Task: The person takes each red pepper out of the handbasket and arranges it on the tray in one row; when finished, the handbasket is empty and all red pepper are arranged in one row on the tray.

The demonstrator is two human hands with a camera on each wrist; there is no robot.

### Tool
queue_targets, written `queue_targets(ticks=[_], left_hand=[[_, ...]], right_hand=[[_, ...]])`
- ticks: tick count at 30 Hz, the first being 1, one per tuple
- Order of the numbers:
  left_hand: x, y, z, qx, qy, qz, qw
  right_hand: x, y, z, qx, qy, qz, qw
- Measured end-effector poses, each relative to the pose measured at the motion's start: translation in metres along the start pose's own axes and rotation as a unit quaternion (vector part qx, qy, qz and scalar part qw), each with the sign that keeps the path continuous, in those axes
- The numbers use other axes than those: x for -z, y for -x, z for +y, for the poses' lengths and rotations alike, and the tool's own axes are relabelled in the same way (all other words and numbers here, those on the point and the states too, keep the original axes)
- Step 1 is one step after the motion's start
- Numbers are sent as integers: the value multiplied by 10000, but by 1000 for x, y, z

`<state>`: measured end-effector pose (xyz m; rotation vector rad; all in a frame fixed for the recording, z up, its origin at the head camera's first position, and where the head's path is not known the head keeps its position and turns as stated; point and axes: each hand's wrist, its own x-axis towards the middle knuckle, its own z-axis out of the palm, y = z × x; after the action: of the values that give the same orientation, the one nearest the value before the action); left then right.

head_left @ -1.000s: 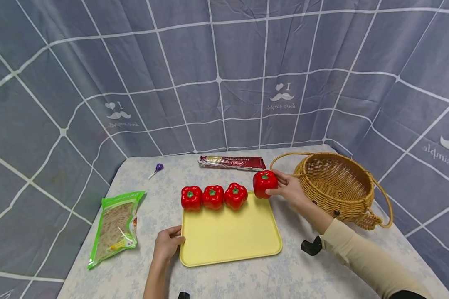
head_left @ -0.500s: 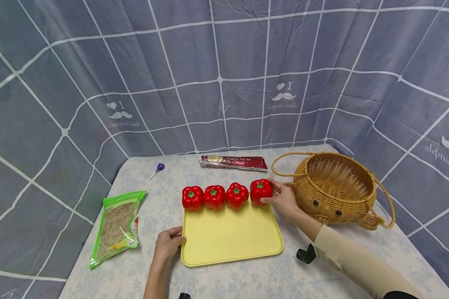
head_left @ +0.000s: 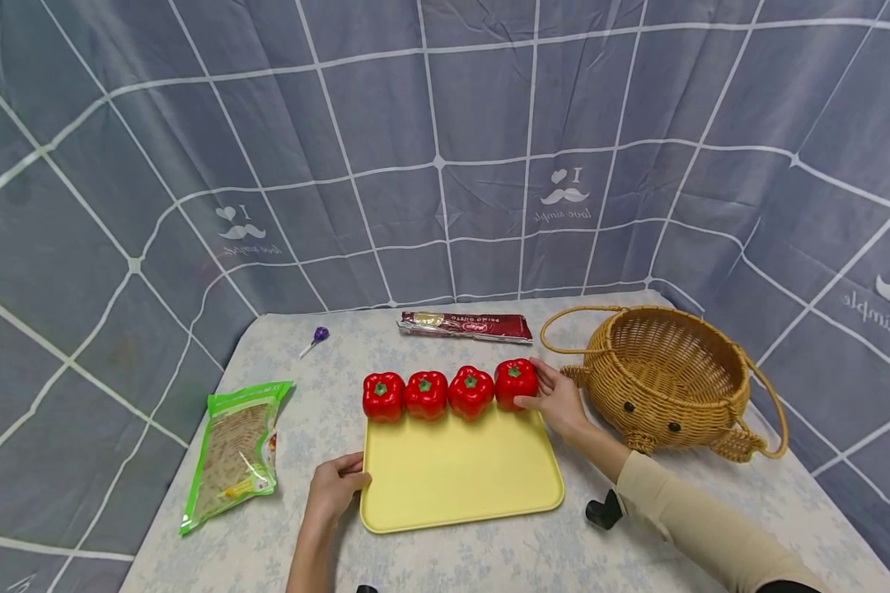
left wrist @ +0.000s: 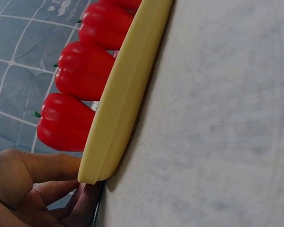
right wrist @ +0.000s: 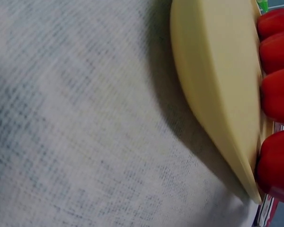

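Note:
A yellow tray (head_left: 460, 478) lies on the table, with a row of red bell peppers along its far edge. My right hand (head_left: 561, 405) holds the rightmost bell pepper (head_left: 515, 385) at the tray's far right corner, thumb in front and fingers behind. To its left, the other peppers (head_left: 427, 395) stand upright, green stems up, side by side. At the tray's left side my left hand (head_left: 332, 487) grips the rim; the left wrist view shows its thumb and fingers at the tray's edge (left wrist: 116, 109). In the right wrist view, the right hand is almost wholly out of frame beyond the nearest pepper (right wrist: 277, 163).
A wicker basket (head_left: 667, 412) with looped handles stands to the right of the tray, close to the right forearm. Behind the peppers lies a dark red packet (head_left: 466, 326). A purple lollipop (head_left: 320, 334) is at the back left, and a green-edged bag (head_left: 237, 449) lies on the left.
My right hand has brought its bell pepper down and slightly left onto the tray's far right corner, beside the others. The left hand has stayed at the rim.

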<state>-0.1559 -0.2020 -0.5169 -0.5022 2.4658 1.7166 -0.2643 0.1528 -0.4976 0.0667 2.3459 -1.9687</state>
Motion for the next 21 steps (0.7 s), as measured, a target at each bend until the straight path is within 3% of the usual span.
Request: queue_targets(ticks=[21], left_hand=[[-1,-3,0,-6,-39,28,10000]], right_hand=[[6,-2,-1,205,453,-95,9987]])
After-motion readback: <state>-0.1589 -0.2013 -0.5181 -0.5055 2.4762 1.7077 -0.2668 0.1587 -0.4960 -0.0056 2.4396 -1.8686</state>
